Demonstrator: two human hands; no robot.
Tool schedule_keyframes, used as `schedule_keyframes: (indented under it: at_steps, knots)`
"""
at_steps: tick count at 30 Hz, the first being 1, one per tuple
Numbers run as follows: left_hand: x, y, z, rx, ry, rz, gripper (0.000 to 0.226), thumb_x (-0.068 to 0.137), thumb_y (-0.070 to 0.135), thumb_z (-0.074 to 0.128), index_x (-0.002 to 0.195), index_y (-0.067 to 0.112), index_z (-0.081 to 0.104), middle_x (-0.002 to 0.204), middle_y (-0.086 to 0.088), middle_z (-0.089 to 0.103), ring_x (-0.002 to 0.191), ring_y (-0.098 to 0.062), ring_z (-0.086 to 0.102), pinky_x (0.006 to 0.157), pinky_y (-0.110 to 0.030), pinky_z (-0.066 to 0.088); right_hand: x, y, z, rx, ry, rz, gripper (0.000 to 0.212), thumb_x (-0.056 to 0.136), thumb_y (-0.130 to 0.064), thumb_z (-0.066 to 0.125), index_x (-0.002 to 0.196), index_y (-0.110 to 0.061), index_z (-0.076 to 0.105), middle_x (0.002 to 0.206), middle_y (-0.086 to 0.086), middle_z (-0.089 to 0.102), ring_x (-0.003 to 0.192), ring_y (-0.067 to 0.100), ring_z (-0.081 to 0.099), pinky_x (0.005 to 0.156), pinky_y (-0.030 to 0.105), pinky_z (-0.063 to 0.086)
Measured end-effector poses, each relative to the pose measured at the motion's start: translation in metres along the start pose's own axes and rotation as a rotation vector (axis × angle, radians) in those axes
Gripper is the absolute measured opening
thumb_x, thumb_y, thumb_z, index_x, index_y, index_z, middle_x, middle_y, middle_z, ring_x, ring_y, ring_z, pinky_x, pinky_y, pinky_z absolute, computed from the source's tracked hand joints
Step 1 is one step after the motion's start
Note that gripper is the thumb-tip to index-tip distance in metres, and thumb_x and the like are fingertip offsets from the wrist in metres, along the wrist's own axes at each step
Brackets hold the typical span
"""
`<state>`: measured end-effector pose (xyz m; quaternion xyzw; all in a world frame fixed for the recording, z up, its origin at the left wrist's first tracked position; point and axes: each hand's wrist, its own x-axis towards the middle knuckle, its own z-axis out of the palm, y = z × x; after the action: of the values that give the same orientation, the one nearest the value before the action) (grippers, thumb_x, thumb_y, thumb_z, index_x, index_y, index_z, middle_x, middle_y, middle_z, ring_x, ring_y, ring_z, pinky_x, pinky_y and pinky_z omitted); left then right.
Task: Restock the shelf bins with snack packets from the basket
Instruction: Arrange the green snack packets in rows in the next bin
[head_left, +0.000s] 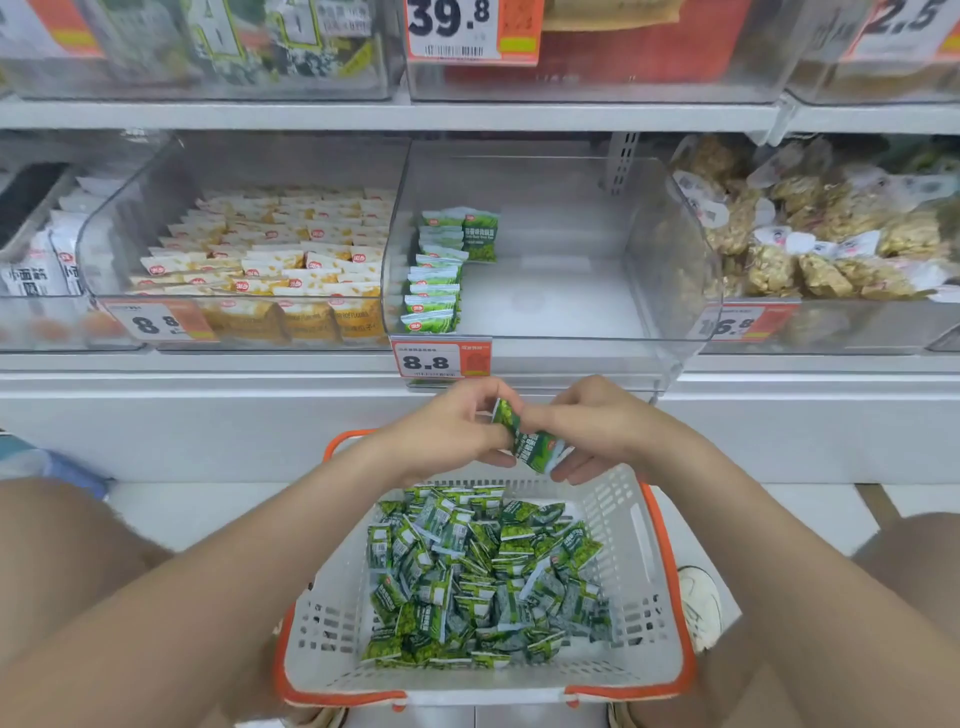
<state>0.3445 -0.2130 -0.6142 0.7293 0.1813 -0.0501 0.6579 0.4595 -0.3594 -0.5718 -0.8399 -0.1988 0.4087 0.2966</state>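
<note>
Snack packets (535, 446), green, are pinched between left grip (448, 431) and right grip (602, 427), fingers curled round them. Basket (636, 540) lies below both grips.

the basket (644, 587) is white with an orange rim, its walls pierced by slot patterns. the snack packets (467, 571) in it are green and white. the middle bin (670, 260) is clear; its price tag (440, 358) is orange and white with black numerals. the left bin's packets (270, 254) are white and yellow.
</note>
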Motion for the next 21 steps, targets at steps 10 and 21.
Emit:
schedule_keyframes:
  at_steps: [10, 21]
  knots:
    - [-0.027, 0.054, -0.034, -0.066, 0.224, 0.166, 0.036, 0.081, -0.005, 0.084, 0.103, 0.005, 0.057, 0.09, -0.007, 0.077, 0.075, -0.023, 0.07, 0.068, -0.033, 0.057, -0.018, -0.016, -0.007, 0.501, 0.221, -0.51, 0.021, 0.089, -0.014, 0.08, 0.109, -0.008, 0.075, 0.082, 0.002, 0.073, 0.064, 0.003, 0.062, 0.064, 0.016, 0.047]
    - [-0.015, 0.075, -0.063, 0.657, 0.484, 0.439, 0.027, 0.082, 0.043, 0.082, 0.101, 0.031, 0.066, 0.091, 0.01, 0.066, 0.065, -0.003, 0.063, 0.065, -0.029, 0.05, 0.013, -0.047, -0.002, 0.505, 0.471, -0.699, 0.016, 0.09, -0.016, 0.081, 0.104, -0.012, 0.077, 0.09, 0.001, 0.08, 0.078, 0.013, 0.072, 0.073, 0.027, 0.057]
